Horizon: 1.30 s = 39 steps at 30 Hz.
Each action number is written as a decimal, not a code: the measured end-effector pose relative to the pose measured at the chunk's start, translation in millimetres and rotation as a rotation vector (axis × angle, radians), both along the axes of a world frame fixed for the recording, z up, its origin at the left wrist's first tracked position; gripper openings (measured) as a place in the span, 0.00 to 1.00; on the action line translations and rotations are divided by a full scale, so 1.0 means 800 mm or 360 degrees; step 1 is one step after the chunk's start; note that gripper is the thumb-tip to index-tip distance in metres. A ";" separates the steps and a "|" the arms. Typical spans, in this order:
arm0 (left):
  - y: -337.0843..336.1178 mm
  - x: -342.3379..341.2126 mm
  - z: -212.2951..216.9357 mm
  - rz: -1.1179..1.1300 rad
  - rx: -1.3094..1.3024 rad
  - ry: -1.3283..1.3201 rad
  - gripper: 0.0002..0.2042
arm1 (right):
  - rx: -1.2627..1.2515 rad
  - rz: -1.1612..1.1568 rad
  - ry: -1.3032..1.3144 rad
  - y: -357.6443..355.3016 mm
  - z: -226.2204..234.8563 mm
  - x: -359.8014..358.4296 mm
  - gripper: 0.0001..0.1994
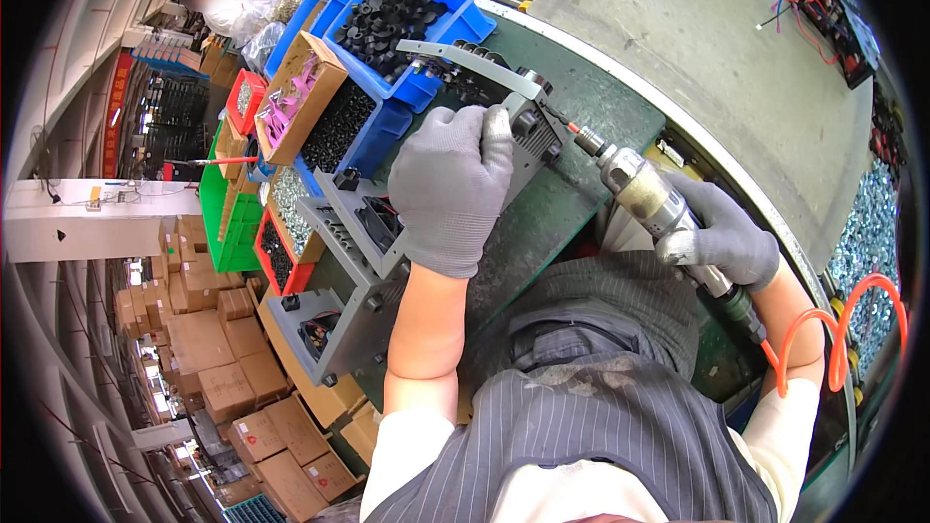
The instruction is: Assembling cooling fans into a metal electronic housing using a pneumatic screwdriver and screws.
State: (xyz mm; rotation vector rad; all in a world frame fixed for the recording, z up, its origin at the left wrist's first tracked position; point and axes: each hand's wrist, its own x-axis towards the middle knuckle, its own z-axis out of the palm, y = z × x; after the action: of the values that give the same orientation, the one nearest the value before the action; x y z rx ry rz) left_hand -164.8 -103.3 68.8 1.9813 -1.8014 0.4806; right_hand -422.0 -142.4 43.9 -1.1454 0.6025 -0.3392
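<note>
My right hand, in a grey glove, is wrapped round a silver air screwdriver. An orange coiled hose runs from the tool's rear end. The bit points up and left at the corner of a grey metal housing, near a black round foot; whether they touch I cannot tell. My left hand, gloved too, is closed against the housing, thumb along the side. What its fingers hold is hidden. More grey metal housings with black fans stand left of my left forearm.
Beyond the housings are a blue bin of black round parts, a blue bin of black screws and a cardboard box with pink pieces. A green bin stands further left. A person is at the far left. Cartons are stacked at left.
</note>
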 end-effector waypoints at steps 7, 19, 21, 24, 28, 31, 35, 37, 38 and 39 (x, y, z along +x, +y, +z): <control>-0.001 0.003 -0.004 -0.0093 0.0006 -0.0105 0.12 | -0.0016 0.0027 0.0025 -0.004 0.003 0.007 0.28; 0.007 -0.001 0.006 -0.0122 0.0039 0.0040 0.10 | -0.0473 -0.0046 0.0204 0.007 0.006 0.012 0.28; 0.011 -0.004 0.005 -0.0179 -0.0053 0.0173 0.09 | -0.0458 -0.0046 0.0276 0.005 0.011 0.009 0.29; 0.048 -0.024 -0.009 -0.0391 -0.0104 0.0813 0.07 | -0.0211 -0.0091 0.0206 0.019 0.005 -0.006 0.31; 0.091 -0.022 -0.066 -0.0438 0.0755 0.3548 0.18 | -0.0154 -0.0079 0.0105 0.041 -0.013 -0.023 0.35; 0.087 -0.003 -0.137 -0.0228 0.0685 0.4420 0.15 | -0.0012 -0.0020 0.0068 0.057 -0.040 -0.024 0.39; 0.088 0.000 -0.164 -0.0658 0.0638 0.4669 0.14 | 0.0110 0.0045 -0.0027 0.075 -0.064 -0.019 0.43; 0.087 0.001 -0.164 -0.0888 0.0619 0.4566 0.14 | 0.0126 0.0100 -0.0001 0.078 -0.069 -0.018 0.45; 0.088 0.000 -0.158 -0.0884 0.0610 0.4566 0.14 | 0.0056 0.0138 0.0027 0.079 -0.070 -0.017 0.45; 0.086 -0.003 -0.148 -0.0569 0.0600 0.4436 0.14 | -0.0013 0.0165 0.0058 0.080 -0.073 -0.017 0.45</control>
State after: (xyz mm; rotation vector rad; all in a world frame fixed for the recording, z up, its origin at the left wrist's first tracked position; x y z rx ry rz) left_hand -167.3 -34.2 -49.9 0.5201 -0.0167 -1.8087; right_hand -435.6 -78.2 -14.8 -1.1881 0.5720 -0.2326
